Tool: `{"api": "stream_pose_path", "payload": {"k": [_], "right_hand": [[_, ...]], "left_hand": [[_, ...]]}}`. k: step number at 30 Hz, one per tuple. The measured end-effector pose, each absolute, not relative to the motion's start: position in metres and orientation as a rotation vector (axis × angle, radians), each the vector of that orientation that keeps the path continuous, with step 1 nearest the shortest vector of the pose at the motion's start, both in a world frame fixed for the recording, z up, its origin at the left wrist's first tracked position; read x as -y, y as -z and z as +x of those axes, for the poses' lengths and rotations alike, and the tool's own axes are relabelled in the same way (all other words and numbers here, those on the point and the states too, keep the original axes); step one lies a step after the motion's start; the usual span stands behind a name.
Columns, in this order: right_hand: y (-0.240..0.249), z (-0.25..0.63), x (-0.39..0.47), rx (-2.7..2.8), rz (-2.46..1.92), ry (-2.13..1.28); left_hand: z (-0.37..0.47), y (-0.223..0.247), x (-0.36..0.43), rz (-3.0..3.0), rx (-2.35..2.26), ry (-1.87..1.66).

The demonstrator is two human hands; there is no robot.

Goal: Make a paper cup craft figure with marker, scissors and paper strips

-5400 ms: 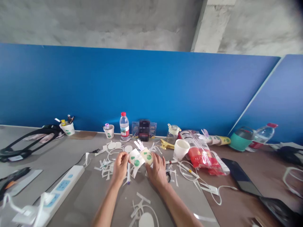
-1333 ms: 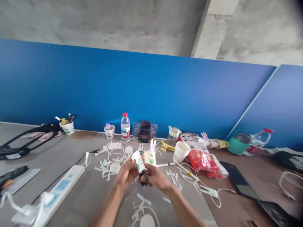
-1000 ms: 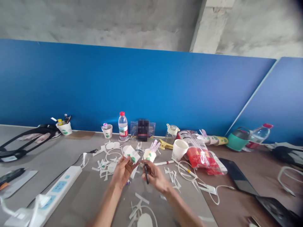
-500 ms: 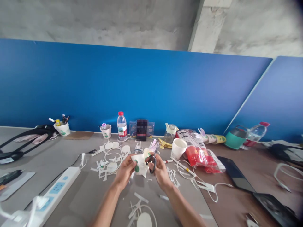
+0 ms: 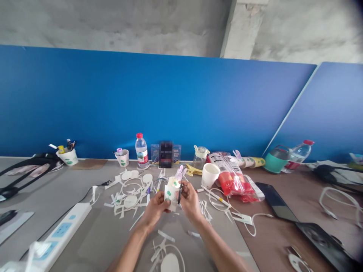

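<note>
My left hand [image 5: 157, 207] is closed on a white paper cup piece [image 5: 169, 193] printed with green marks, its thumb across the lower part. My right hand [image 5: 190, 201] grips a pair of dark scissors [image 5: 180, 192], seen nearly edge-on against the right side of the paper; whether the blades are apart is hidden. White paper offcuts [image 5: 121, 204], rings and discs lie to the left of my hands. Closer to me are more scraps and a white disc [image 5: 169, 262]. A white paper cup [image 5: 210, 175] stands upright beyond my right hand.
A water bottle [image 5: 141, 153] and a cup with pens [image 5: 67, 155] stand along the blue partition [image 5: 141, 94]. On the right are a red-and-clear plastic package [image 5: 232, 177], a teal container [image 5: 276, 159] and a dark phone [image 5: 275, 200]. A power strip [image 5: 61, 236] lies at left.
The paper piece has turned more upright, and its green marks now face me. In my right hand the scissors have rotated from showing their handle loops to nearly edge-on. The view has shifted slightly right.
</note>
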State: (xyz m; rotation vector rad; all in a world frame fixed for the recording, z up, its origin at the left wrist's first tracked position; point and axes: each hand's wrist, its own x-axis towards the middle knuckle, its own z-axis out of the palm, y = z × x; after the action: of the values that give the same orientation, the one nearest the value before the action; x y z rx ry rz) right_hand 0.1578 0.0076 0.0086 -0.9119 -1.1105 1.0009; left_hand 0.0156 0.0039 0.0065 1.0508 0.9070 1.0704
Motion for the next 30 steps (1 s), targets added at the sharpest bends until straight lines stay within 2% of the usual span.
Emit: {"api": "stream_pose_path", "payload": {"k": [5,12,15,24,30], "right_hand": [[0.000,0.155,-0.007,1.223,-1.002,-0.938],[0.002,0.157,-0.007,1.255,-1.045,-0.862],[0.001,0.158,-0.005,1.277,-1.076,-0.828],[0.004,0.148,0.009,1.400,-1.019,-0.938],[0.009,0.141,0.018,1.639,-1.107,-0.792]], "left_hand": [[0.016,-0.006,-0.007,1.168,-1.022,-1.273],[0.015,0.000,-0.002,1.275,-0.958,-1.125],[0.016,-0.002,-0.001,1.295,-1.006,-1.183],[0.008,-0.005,-0.011,0.868,-0.903,-1.450],[0.009,-0.005,-0.009,0.809,-0.840,-1.472]]}}
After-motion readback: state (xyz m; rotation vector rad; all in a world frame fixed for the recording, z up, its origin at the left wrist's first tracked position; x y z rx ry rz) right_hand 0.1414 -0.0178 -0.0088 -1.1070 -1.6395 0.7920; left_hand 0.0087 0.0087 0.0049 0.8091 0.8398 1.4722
